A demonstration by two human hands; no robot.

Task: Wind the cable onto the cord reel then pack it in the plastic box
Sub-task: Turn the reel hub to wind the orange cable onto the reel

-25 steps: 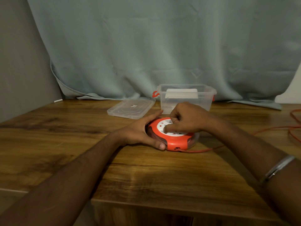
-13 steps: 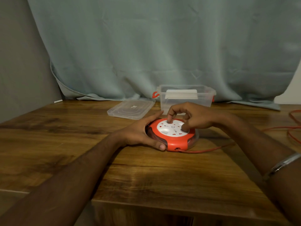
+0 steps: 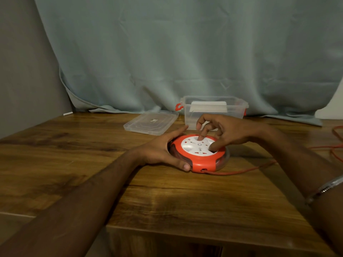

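A round orange cord reel (image 3: 199,164) with a white socket face lies flat on the wooden table (image 3: 167,201). My left hand (image 3: 159,151) grips its left rim, thumb at the front edge. My right hand (image 3: 224,133) rests on the white face, a fingertip and the thumb pressed into it. An orange cable (image 3: 241,170) leaves the reel's front and runs right to loose loops (image 3: 336,143) at the table's right edge. The clear plastic box (image 3: 213,112) stands open behind the reel.
The box's clear lid (image 3: 151,122) lies flat to the left of the box. A grey-green curtain (image 3: 185,52) hangs behind the table. A grey wall is on the left. The table's front edge is close to me.
My right hand has opened from a fist over the reel and turned on the white face. The cable at the right has drawn straighter and nearer the reel. My left hand has stayed put.
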